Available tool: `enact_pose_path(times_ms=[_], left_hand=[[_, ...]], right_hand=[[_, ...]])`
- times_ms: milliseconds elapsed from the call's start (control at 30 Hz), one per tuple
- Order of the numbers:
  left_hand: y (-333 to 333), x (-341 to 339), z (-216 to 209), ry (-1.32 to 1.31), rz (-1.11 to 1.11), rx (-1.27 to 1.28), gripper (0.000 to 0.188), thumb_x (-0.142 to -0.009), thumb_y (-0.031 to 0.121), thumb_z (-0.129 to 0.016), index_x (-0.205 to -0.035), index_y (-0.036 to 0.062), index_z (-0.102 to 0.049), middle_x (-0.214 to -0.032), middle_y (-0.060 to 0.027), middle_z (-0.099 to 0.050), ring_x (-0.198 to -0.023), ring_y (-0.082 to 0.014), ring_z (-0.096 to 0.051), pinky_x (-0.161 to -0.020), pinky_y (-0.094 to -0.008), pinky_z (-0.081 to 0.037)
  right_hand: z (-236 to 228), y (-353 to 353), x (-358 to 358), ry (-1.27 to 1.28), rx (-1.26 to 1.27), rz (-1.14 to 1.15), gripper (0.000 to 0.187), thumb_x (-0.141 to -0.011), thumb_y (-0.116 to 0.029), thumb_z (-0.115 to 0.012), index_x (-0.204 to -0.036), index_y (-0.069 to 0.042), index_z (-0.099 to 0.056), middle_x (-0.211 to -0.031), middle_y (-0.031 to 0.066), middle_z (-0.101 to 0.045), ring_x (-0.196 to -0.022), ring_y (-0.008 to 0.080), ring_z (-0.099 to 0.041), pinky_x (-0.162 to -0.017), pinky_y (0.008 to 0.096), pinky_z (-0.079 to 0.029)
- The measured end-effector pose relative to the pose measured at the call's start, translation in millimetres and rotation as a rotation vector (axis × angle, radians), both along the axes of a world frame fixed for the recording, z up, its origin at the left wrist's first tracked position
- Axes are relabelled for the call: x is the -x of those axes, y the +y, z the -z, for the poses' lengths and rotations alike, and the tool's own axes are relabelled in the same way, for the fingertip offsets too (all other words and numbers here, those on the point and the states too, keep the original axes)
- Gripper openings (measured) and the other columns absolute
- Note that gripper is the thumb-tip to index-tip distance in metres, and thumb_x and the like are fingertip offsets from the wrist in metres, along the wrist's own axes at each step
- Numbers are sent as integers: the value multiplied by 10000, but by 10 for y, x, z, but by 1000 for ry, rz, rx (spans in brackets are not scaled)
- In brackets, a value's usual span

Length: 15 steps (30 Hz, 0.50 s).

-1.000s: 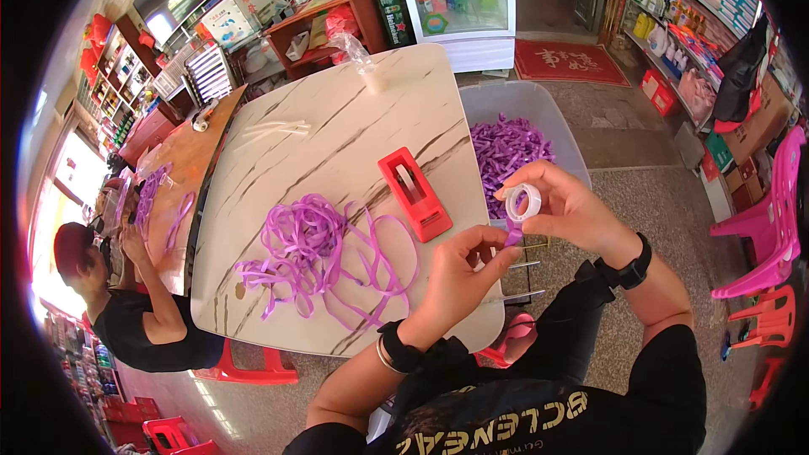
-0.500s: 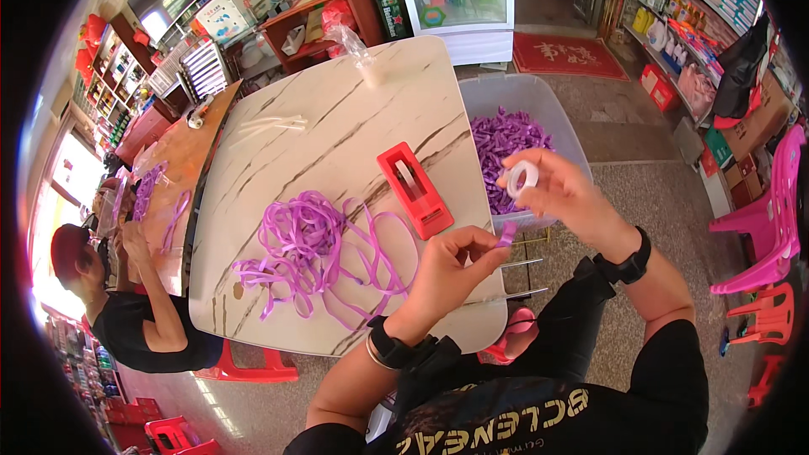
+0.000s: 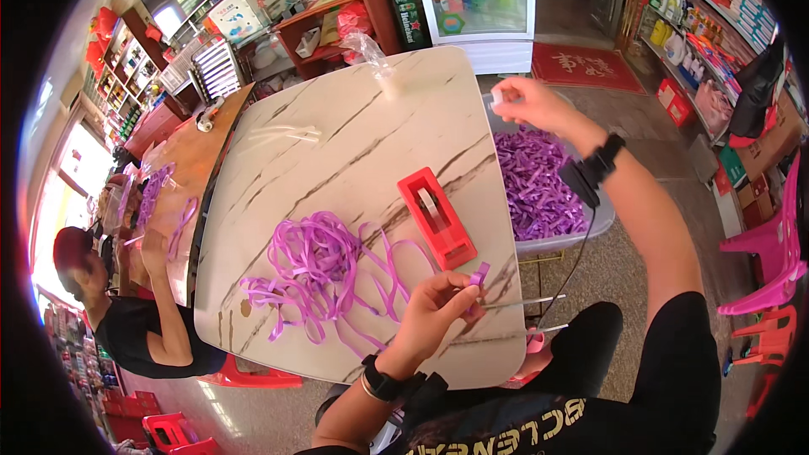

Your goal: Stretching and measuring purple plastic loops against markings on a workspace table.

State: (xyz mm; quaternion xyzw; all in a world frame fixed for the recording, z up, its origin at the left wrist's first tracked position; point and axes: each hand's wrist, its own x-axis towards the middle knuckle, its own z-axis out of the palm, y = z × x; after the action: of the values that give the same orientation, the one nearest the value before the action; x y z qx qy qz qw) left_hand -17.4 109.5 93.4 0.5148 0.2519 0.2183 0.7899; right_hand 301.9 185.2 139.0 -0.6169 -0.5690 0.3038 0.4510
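My left hand [image 3: 442, 310] is closed in a pinch on the folded end of a purple ribbon [image 3: 479, 273], just above the near right corner of the marble-patterned table [image 3: 362, 173]. My right hand [image 3: 533, 106] reaches far over the plastic tub, its fingers closed round a small white tape roll [image 3: 496, 99] that is partly hidden. A red tape dispenser [image 3: 458, 250] lies beyond my left hand. To its left spreads a loose tangle of purple ribbon [image 3: 313, 259]. Many short purple ribbon pieces [image 3: 543, 181] fill the tub [image 3: 548, 246] right of the table.
White strips [image 3: 291, 132] and a clear plastic bag [image 3: 368, 52] lie toward the table's far side. On the left a co-worker [image 3: 156, 320] handles purple ribbon at a wooden table [image 3: 187, 150]. A glass-door fridge [image 3: 480, 0] stands behind; a pink chair [image 3: 771, 244] is at right.
My right hand has moved away from me with the tape roll, farther from my left hand. The left hand keeps its pinch on the ribbon. The whole view has shifted a little.
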Motion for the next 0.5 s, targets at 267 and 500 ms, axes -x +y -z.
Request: enact_pose_path(times_ms=[267, 500], left_hand=[[291, 140, -65, -30, -116, 314, 177, -900, 112, -446, -989, 15, -565, -917, -74, -614, -771, -142, -598, -659, -224, -472], [448, 220, -55, -224, -111, 421, 270, -920, 101, -391, -1139, -21, -490, -1027, -113, -574, -939, -187, -585, -824, -253, -475]], right_hand=[[816, 1493, -387, -718, -87, 165, 348, -632, -240, -667, -908, -43, -584, -750, 146, -623, -558, 234, -608, -575, 317, -478], [819, 1717, -196, -520, 261, 178, 404, -680, -279, -655, -1019, -76, -565, -832, 130, -622, -732, 237, -605, -633, 322, -470]])
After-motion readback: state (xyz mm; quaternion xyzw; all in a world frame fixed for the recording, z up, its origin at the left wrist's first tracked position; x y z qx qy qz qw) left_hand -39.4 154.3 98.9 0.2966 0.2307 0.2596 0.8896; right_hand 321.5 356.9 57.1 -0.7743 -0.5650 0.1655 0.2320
